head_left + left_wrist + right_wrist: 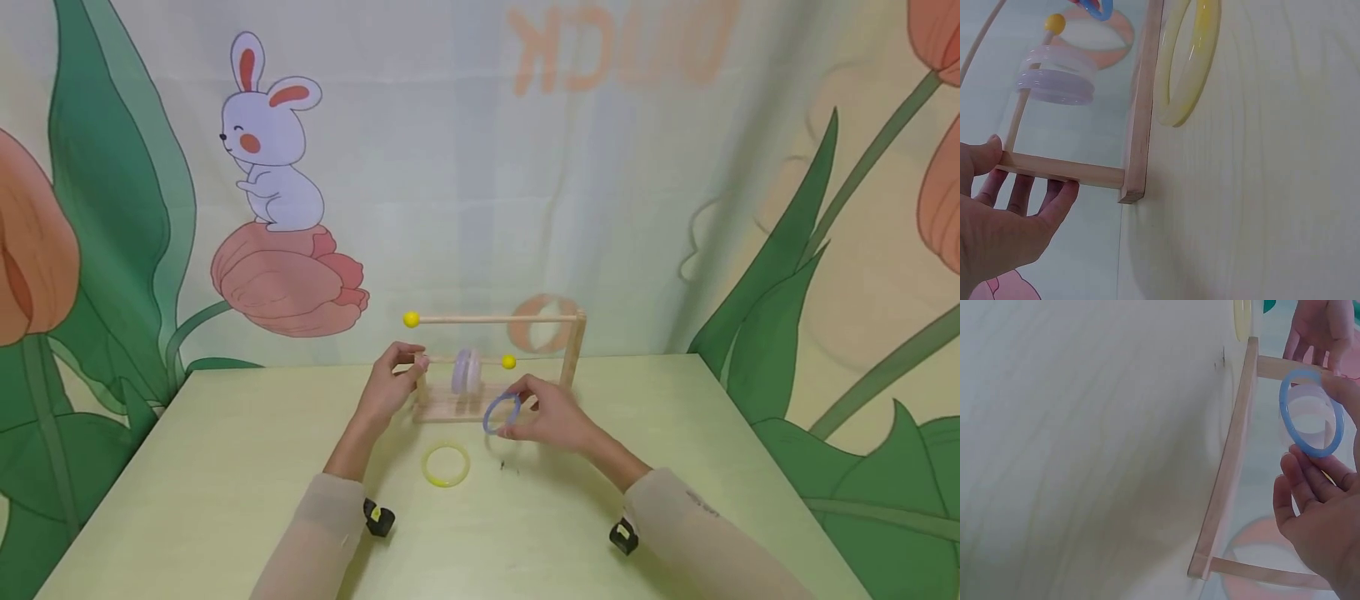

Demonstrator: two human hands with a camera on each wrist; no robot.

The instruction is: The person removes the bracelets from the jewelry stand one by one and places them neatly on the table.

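Right grip (1329, 525) holds slim blue ring (1284, 406).

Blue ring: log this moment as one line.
left hand: grips short post; right hand: holds blue ring; lower rod: two rings; yellow ring: on table

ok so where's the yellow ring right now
In the head view, the yellow ring lies on the table just left of centre, on the near side of the wooden stand and lower left of the blue ring in the right hand.
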